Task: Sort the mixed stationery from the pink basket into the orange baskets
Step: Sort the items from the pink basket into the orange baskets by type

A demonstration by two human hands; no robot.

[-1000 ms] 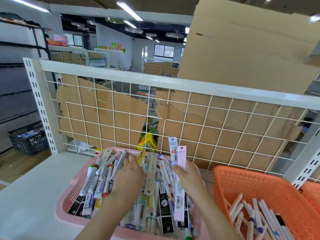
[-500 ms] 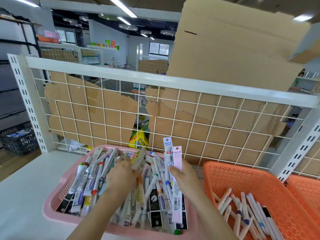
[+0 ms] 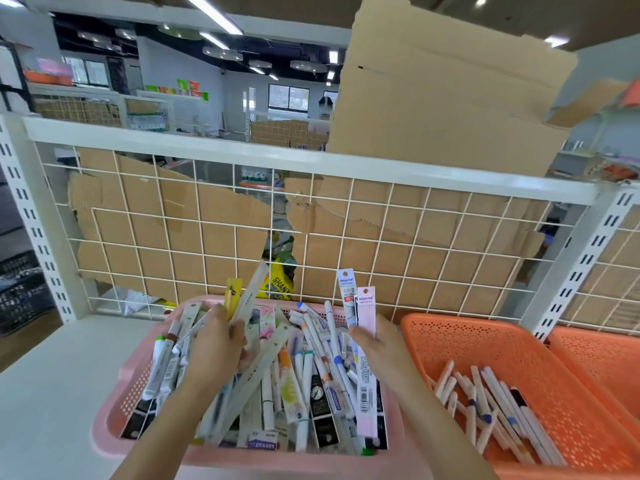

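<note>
On the white shelf, left grip and right grip clamp long packets pointing upward.

I see the pink basket on the worktop, heaped with mixed stationery: white marker pens, flat carded packets and dark boxes lying crisscross. My left hand grips a long pale packet and a yellow packet, both tilted up over the back rim. My right hand pinches a pink refill packet and a white refill packet, both upright. Just beside it on the right, the first orange basket holds loose white pens. The second orange basket stands further right, only partly in view.
</note>
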